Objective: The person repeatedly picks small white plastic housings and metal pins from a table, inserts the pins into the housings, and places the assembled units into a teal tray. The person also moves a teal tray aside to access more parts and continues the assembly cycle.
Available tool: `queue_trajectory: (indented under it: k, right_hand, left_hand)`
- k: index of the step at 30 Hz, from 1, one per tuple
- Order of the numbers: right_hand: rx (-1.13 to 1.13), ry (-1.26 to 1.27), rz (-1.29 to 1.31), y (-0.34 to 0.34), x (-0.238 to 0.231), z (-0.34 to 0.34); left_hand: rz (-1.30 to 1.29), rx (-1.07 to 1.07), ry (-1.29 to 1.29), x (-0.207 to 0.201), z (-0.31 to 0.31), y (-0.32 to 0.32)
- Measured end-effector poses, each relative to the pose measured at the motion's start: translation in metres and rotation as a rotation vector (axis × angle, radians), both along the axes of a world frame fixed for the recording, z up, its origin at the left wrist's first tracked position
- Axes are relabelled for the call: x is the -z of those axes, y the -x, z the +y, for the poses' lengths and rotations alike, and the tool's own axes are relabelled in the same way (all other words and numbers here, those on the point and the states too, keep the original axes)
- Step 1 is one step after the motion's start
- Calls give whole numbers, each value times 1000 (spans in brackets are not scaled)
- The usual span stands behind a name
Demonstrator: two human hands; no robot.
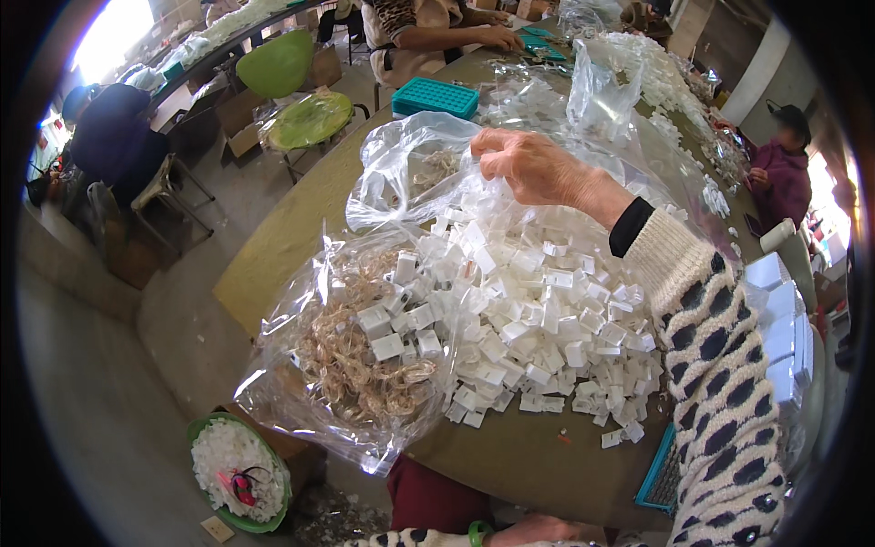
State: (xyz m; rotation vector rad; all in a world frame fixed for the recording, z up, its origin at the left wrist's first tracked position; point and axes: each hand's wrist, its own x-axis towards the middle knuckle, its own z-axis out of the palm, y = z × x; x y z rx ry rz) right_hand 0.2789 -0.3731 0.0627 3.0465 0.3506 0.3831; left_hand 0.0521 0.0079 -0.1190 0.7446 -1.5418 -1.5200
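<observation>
My right hand point(547, 173) reaches far over the table, fingers curled and closed on the gathered edge of a clear plastic bag point(378, 187). Under that hand spreads a big heap of small white plastic boxes point(556, 310). Left of the heap lies another clear plastic bag point(283, 383), holding tan translucent pieces point(355, 365) with several white boxes point(387, 346) on top. At the lower edge, close to my lap, my left hand point(538, 531) rests low with a green bangle point(478, 533) on the wrist; its fingers do not show clearly.
A teal perforated tray point(435, 98) stands at the table's far left edge, and a blue-rimmed basket point(658, 469) near my right arm. A green basin point(239, 469) of white pieces sits low left. Green chairs point(310, 118) stand beyond. Other people work around the table.
</observation>
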Motion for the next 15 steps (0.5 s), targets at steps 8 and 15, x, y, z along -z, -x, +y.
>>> queue_trajectory:
  k: [8, 15]
  right_hand:
    - [19, -65, 6, 3, 8, -4]
    - [130, -355, -349, -40, -20, -4]
  left_hand:
    - [0, -15, 11, 1, 1, 1]
    - [-8, -18, 23, -1, 3, 0]
